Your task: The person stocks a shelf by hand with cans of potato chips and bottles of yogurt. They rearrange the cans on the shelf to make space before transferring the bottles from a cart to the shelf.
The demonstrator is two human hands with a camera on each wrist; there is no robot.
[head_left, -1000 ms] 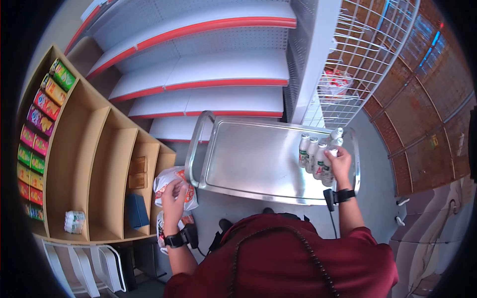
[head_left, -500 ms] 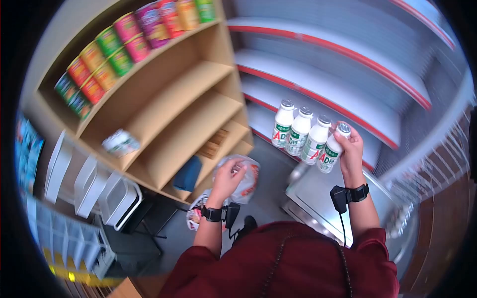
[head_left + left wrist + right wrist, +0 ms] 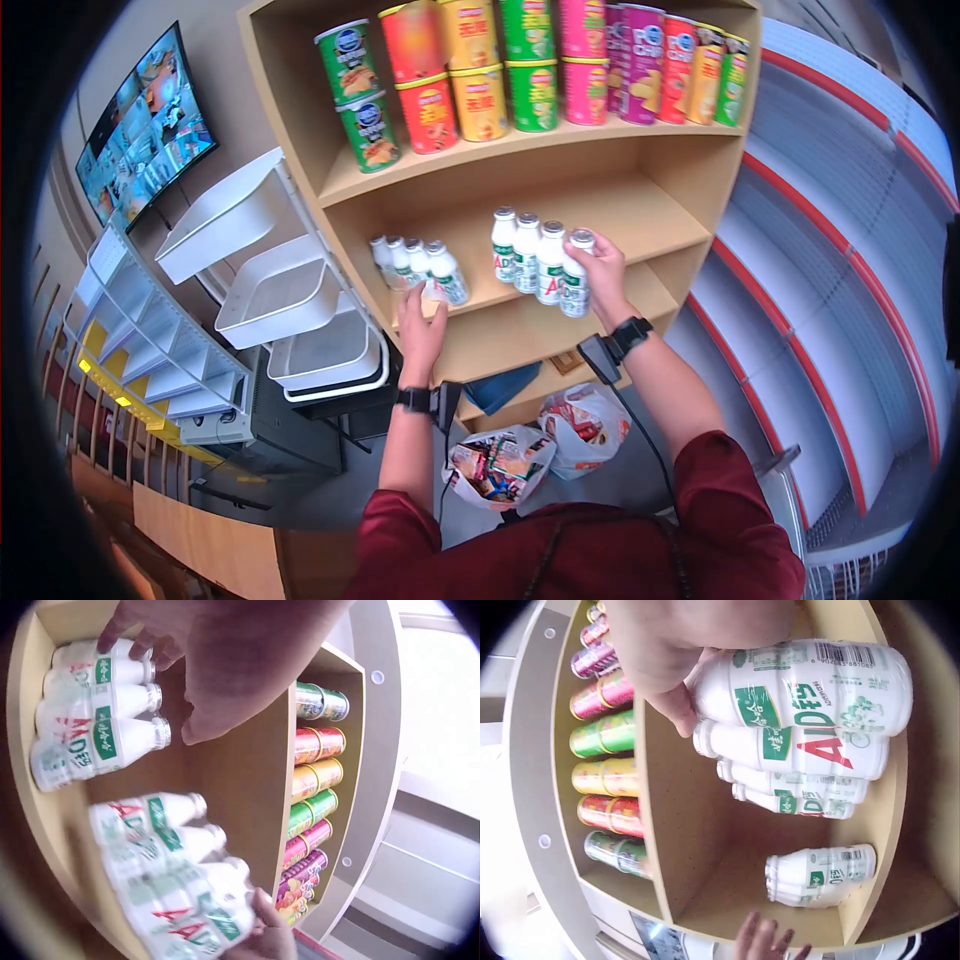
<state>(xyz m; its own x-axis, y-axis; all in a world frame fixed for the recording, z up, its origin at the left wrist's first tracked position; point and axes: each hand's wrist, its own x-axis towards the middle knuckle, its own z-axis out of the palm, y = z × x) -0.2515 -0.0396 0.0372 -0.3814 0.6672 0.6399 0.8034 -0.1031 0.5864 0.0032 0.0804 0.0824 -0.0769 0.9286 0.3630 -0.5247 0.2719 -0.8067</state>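
Observation:
My right hand [image 3: 600,272] grips the end bottle of a shrink-wrapped pack of white yogurt drink bottles [image 3: 550,268] by its upper part. These bottles have green labels and red lettering. The held pack is upright at the front of the wooden shelf's second level [image 3: 640,215]. To its left, a matching pack of bottles [image 3: 447,275] stands on the same level. My left hand [image 3: 422,330] is in front of that second pack, its fingers spread and holding nothing. In the left wrist view, the left fingers [image 3: 142,645] overlap the farthest bottles of the standing pack.
Stacked snack cans [image 3: 480,100] line the level above. Below are a dark blue object [image 3: 500,388] and two plastic bags of packaged goods, one bag [image 3: 500,465] beside the other. White basket tiers [image 3: 275,290] stand left; white red-edged shelves [image 3: 800,290] are at right.
My view has turned left from the metal trolley to the wooden shelf. The right hand has carried the bottle pack off the trolley to the shelf. My left hand has come up beside the standing pack.

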